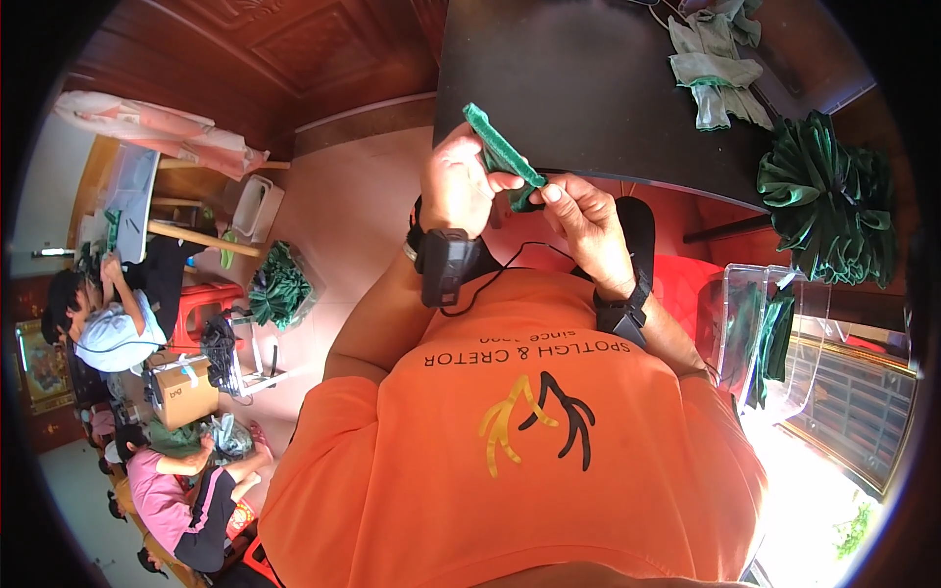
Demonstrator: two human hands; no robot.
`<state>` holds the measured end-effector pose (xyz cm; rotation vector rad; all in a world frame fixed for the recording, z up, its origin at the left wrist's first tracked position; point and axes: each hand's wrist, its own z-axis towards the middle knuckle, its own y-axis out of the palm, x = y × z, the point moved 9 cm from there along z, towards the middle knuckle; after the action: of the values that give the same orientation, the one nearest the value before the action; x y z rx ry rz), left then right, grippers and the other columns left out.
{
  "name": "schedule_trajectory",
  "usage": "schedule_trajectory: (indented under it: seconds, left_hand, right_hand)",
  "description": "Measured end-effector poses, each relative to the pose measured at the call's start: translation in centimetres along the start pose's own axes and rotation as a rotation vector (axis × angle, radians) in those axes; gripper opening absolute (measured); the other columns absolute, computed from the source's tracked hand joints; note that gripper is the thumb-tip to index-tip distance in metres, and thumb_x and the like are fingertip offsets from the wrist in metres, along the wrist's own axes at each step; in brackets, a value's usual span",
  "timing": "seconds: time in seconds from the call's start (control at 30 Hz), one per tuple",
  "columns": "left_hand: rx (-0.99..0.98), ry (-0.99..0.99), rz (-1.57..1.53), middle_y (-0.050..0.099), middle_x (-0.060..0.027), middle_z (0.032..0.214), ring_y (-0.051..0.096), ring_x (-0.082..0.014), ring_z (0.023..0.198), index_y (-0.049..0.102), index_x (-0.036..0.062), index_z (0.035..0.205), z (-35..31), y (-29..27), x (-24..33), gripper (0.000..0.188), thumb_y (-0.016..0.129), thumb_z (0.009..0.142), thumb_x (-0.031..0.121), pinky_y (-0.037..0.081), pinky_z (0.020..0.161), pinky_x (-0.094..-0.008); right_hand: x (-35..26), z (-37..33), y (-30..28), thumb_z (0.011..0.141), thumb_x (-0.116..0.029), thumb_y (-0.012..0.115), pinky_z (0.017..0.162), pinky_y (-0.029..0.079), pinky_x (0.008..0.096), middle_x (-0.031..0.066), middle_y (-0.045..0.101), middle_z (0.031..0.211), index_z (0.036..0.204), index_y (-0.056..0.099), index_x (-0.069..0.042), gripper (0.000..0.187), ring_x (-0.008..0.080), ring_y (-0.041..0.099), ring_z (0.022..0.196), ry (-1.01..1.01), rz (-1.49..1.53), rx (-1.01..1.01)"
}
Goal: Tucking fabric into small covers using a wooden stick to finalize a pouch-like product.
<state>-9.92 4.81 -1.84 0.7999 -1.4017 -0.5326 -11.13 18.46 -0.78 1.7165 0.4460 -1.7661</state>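
Note:
A folded strip of dark green velvety fabric (504, 149) is stretched between my hands, just off the near edge of the black table (588, 88). My left hand (457, 182) is closed on its left part, the thumb lying along the cloth and the fingers behind it. At the lower right end, my right hand (586, 218) pinches the fabric between thumb and fingers. A small flap of the same cloth hangs between the two hands. Black devices are strapped to both my wrists, and a cable loops from the left one.
Pale green cloth pieces (716, 73) lie at the table's far right. A thick bundle of gathered green fabric (828, 201) hangs by the right edge. Below it stands a clear plastic bin (733, 328) with green cloth. Two people, a cardboard box (186, 392) and another green bundle (279, 286) are left.

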Motion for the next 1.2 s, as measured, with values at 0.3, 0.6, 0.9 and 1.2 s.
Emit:
schedule_trajectory:
  seconds: [0.3, 0.6, 0.9, 1.2]
  left_hand:
    - [-0.2, 0.077, 0.072, 0.057, -0.0164, 0.107, 0.06, -0.0315, 0.096, 0.05, 0.0009, 0.107, 0.9, 0.3, 3.7, 0.025, 0.046, 0.084, 0.009, 0.055, 0.07, -0.0336]
    - [0.056, 0.284, 0.234, 0.057, -0.0076, 0.087, 0.06, -0.017, 0.076, 0.052, 0.0009, 0.1, 0.2, 0.9, 4.7, 0.016, 0.045, 0.09, 0.012, 0.051, 0.065, -0.0294]
    - [0.05, 0.371, 0.313, 0.059, -0.005, 0.087, 0.059, -0.012, 0.074, 0.054, 0.0014, 0.097, -0.6, 1.6, 3.8, 0.02, 0.042, 0.096, 0.018, 0.051, 0.062, -0.0264]
    - [0.137, 0.447, 0.416, 0.056, -0.0063, 0.085, 0.057, -0.0142, 0.075, 0.05, 0.0016, 0.097, -1.4, 1.8, 4.2, 0.011, 0.046, 0.092, 0.011, 0.048, 0.069, -0.0277]
  right_hand:
    - [1.7, 0.0, -0.4, 0.096, -0.028, 0.048, 0.043, 0.021, 0.0198, -0.0072, 0.035, 0.052, 0.085, 0.061, -0.003, 0.03, 0.0029, 0.026, 0.046, 0.205, 0.031, -0.09]
    - [1.1, -0.1, -0.9, 0.095, -0.025, 0.051, 0.044, 0.024, 0.0189, -0.0073, 0.037, 0.054, 0.085, 0.062, -0.003, 0.027, 0.002, 0.03, 0.049, 0.036, -0.246, 0.041]
    - [2.2, -1.0, 0.5, 0.095, -0.02, 0.05, 0.047, 0.022, 0.0192, -0.0078, 0.038, 0.058, 0.08, 0.06, -0.003, 0.025, 0.002, 0.028, 0.054, 0.324, 0.302, 0.008]
    - [2.0, -0.5, 0.2, 0.096, -0.024, 0.049, 0.048, 0.023, 0.0186, -0.0086, 0.039, 0.06, 0.081, 0.059, -0.004, 0.027, 0.0015, 0.029, 0.054, 0.219, 0.071, -0.04]
